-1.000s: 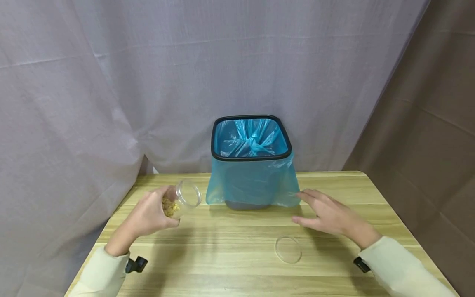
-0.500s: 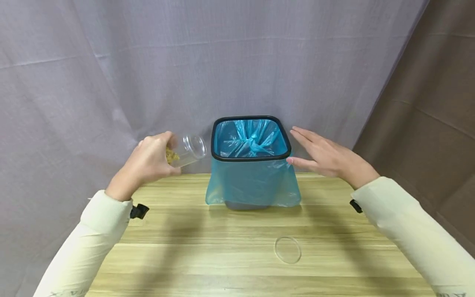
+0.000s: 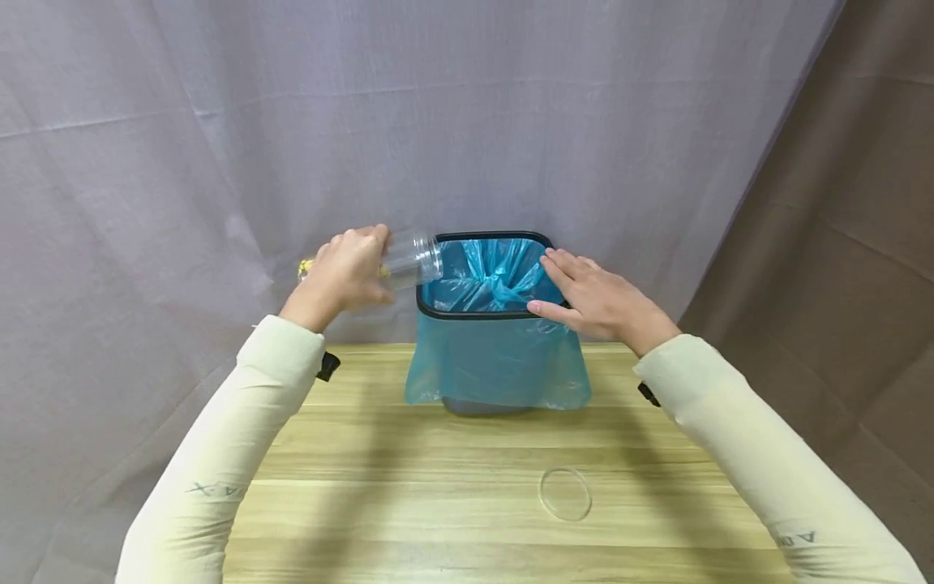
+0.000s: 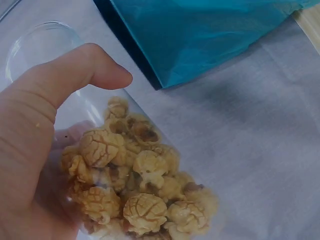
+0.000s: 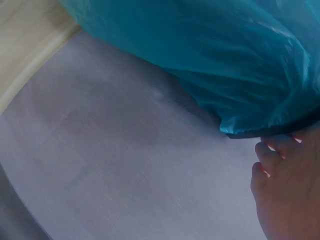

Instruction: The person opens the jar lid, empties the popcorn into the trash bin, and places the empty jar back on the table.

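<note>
My left hand [image 3: 343,272] grips a clear plastic jar [image 3: 414,264] that lies tipped on its side, its mouth at the left rim of a trash bin [image 3: 481,405]. Caramel popcorn [image 4: 145,210] fills the jar's bottom end in the left wrist view, and the thumb presses along the jar's wall. A black frame [image 3: 485,315] rings the bin's top, over a blue bag [image 3: 503,361] folded down outside. Flat and straight-fingered, my right hand [image 3: 598,296] rests at the right rim; in the right wrist view its fingertips meet the black edge.
A thin, clear round piece [image 3: 589,496] lies on the wood-grain table [image 3: 467,527] in front of the bin. Grey cloth [image 3: 467,122] hangs close behind, and a brown cloth [image 3: 824,284] covers the right side.
My left hand has lifted the jar from low at the left, up and right to the bin's rim, tipping it further. The right hand has risen and moved left onto the right rim.
</note>
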Motion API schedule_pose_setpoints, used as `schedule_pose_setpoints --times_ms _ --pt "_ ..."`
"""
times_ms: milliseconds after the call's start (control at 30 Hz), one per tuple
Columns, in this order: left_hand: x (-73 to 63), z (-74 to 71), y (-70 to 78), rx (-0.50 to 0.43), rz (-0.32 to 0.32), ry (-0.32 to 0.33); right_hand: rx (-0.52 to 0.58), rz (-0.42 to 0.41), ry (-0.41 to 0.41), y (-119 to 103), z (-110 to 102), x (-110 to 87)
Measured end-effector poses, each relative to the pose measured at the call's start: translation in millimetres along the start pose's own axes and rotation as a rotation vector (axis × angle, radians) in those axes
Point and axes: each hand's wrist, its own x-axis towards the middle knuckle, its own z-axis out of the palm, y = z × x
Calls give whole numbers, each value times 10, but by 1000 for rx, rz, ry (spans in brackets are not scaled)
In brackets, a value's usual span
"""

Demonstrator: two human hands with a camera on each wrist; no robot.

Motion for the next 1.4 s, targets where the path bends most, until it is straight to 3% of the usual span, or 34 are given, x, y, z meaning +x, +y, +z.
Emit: schedule_pose_setpoints --times_ms 300,800,1100,1400 --pt "142 87 79 99 39 -30 2 0 12 -19 105 5" --pt "195 82 105 261 130 41 18 18 12 -71 115 0" --pt "247 64 128 358 215 109 18 28 5 -87 104 -1" --pt "262 105 138 460 309 228 23 31 2 -110 106 -9"
